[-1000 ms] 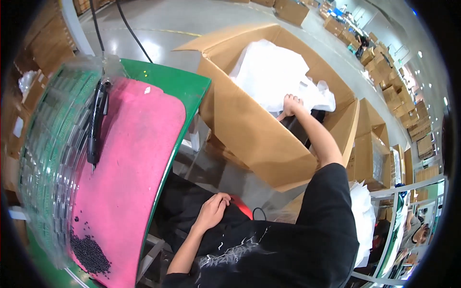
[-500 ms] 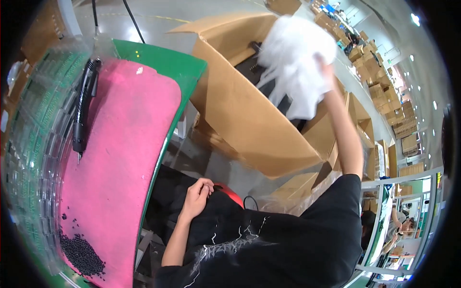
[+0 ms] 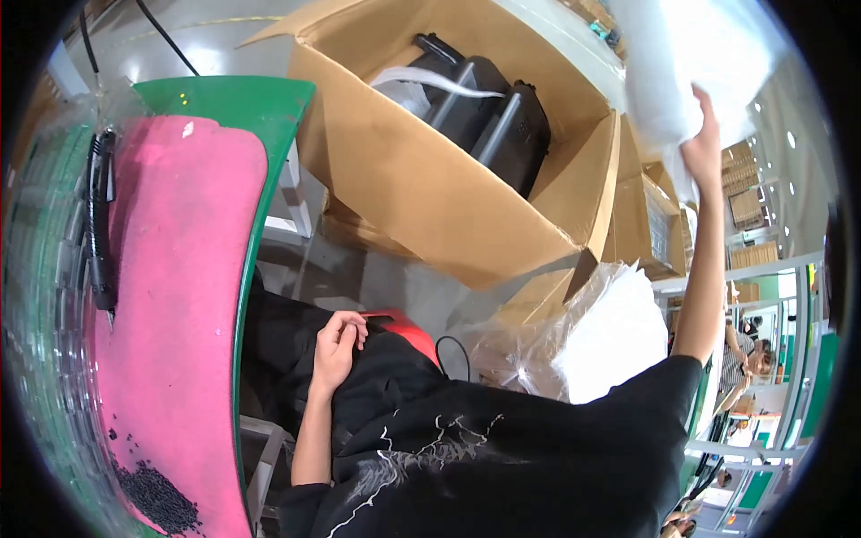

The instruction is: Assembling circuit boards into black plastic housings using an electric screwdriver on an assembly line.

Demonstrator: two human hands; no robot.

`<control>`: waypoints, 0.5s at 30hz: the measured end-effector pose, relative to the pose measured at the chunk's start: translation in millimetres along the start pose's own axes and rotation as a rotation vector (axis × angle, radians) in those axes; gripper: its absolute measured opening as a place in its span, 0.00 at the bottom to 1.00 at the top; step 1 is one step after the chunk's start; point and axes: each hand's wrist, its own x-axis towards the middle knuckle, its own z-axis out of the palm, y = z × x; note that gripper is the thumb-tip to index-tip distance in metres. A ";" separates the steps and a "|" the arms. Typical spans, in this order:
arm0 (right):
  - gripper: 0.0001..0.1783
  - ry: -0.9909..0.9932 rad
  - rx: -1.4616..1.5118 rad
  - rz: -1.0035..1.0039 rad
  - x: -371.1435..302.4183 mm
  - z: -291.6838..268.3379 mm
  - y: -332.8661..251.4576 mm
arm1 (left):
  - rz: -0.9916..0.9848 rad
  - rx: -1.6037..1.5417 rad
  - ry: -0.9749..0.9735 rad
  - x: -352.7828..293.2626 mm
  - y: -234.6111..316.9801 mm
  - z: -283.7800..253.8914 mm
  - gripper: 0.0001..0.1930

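Up at the right, my right hand (image 3: 704, 148) grips a large white, thin packing sheet (image 3: 691, 63), its index finger raised against the sheet. Below and left of it stands an open cardboard box (image 3: 439, 184). Black plastic parts (image 3: 511, 130) sit inside the box, along with a strip of white wrapping (image 3: 439, 82). My left hand (image 3: 336, 350) rests on my lap with loosely curled fingers and nothing visible in it.
On the left is a green-edged table with a pink mat (image 3: 179, 296). A black electric screwdriver (image 3: 99, 229) and a pile of small black screws (image 3: 157, 498) lie there. A clear bag with white sheets (image 3: 614, 336) stands beside me. Other cartons (image 3: 646, 220) stand behind.
My right hand has lifted the white sheet from over the box toward the upper right, uncovering the black parts. My left hand stays on my lap. The view has shifted to the right.
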 end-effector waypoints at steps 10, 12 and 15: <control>0.40 -0.633 0.423 -0.453 67.1 304.0 -110.0 | -0.115 0.127 0.009 6.0 2.7 4.7 0.08; 0.53 -0.857 0.075 -0.224 52.5 368.2 -152.4 | -0.124 0.080 0.103 5.3 -0.6 8.4 0.08; 0.46 -1.119 -0.206 -0.316 32.4 453.0 -169.2 | -0.111 0.057 0.102 9.1 -7.3 3.3 0.07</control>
